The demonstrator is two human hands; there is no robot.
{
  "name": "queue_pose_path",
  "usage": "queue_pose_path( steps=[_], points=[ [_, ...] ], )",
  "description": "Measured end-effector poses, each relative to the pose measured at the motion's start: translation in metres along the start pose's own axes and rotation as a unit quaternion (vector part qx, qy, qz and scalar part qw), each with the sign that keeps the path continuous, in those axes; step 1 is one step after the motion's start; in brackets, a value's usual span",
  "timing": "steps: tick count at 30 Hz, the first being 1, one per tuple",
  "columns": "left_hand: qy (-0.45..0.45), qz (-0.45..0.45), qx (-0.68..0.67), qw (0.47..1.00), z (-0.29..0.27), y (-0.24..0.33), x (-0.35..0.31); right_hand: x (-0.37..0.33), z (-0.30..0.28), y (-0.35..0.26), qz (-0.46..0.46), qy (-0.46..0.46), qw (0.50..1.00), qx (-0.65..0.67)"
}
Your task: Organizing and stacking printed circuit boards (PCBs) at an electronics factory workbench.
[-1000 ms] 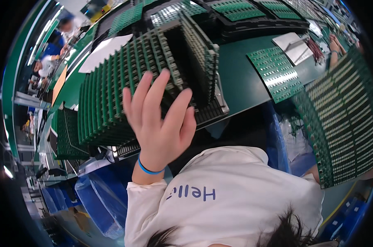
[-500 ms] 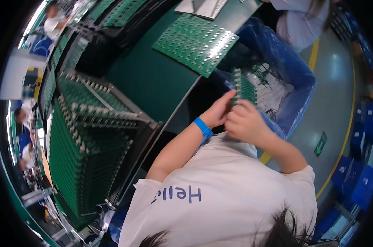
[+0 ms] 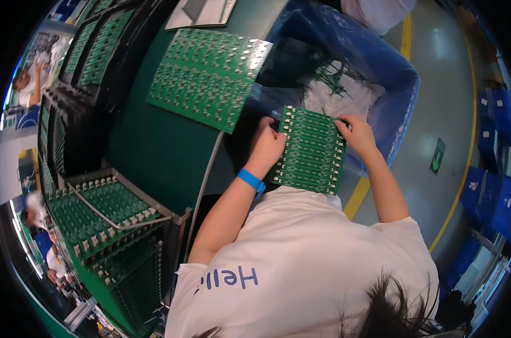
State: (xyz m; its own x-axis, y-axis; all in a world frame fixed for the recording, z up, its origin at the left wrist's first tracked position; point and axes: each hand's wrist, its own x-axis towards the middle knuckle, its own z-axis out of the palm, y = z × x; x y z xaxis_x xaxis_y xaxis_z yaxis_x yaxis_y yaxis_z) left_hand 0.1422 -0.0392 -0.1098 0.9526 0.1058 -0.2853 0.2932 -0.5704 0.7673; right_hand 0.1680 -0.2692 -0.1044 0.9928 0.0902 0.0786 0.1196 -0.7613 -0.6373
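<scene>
A green circuit board panel (image 3: 312, 153) is held over my lap, its face with rows of parts turned up toward me. White connectors line its left and right edges. My left hand (image 3: 268, 147), below a blue wristband, is closed on the panel's left edge, its fingertips partly hidden. At the upper right corner my right hand (image 3: 356, 134) pinches the board, thumb on top and the other fingers mostly out of sight beneath. Just beyond the panel stands a blue-lined bin (image 3: 405, 112) with white scraps and green strips inside.
Another large green panel (image 3: 207, 76) lies on the green table (image 3: 148, 132), close to its right edge. On the left a metal-framed rack (image 3: 179, 217) holds several stacked boards. Black trays with boards (image 3: 100, 53) stand far left. A person (image 3: 376, 12) is beyond the bin.
The panel has turned from nearly edge-on to face up. My right hand has moved away from the left one to the panel's far right corner. The whole view has shifted.
</scene>
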Motion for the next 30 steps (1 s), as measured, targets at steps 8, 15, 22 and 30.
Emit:
queue_pose_path(
  steps=[8, 15, 22, 30],
  points=[
    [-0.020, 0.295, 0.085, 0.952, 0.004, 0.015, 0.069, -0.018, 0.005, 0.022, 0.140, 0.024, 0.974, 0.178],
    [-0.063, 0.383, 0.150, 0.909, 0.007, 0.012, 0.079, -0.017, -0.021, 0.023, 0.056, -0.031, 0.997, 0.043],
    [-0.022, 0.399, 0.176, 0.900, 0.006, 0.018, 0.071, -0.020, -0.015, 0.022, -0.115, 0.023, 0.982, -0.147],
    [-0.018, 0.317, 0.143, 0.937, 0.012, 0.025, 0.051, -0.021, -0.014, 0.020, -0.125, -0.005, 0.982, -0.140]
  ],
)
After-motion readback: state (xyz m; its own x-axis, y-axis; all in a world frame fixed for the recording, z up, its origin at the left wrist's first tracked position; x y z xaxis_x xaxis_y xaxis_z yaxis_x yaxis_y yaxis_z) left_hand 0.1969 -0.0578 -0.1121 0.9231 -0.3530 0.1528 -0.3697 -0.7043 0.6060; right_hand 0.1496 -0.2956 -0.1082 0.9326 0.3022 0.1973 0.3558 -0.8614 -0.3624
